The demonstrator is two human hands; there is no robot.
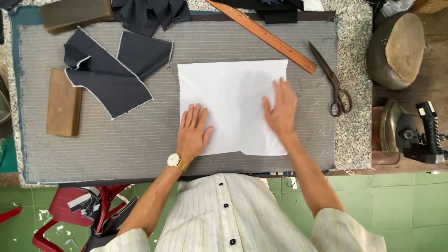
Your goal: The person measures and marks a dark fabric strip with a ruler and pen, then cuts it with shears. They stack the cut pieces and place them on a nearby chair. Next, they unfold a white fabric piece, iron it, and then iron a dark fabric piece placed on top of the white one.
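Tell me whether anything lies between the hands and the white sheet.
Nothing visible does. The left hand and the right hand both lie flat on the white sheet. The scissors, wooden ruler and dark fabric pieces lie off the sheet.

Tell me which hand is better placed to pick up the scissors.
Right, probably. The right hand lies on the white sheet nearer the scissors; the left hand rests at the sheet's far edge.

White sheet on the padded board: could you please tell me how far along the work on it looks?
Already done: the white sheet lies spread on the grey padded board.

In hand: the left hand and right hand press flat on it.

Left: the dark fabric pieces, wooden ruler, scissors and iron lie untouched.
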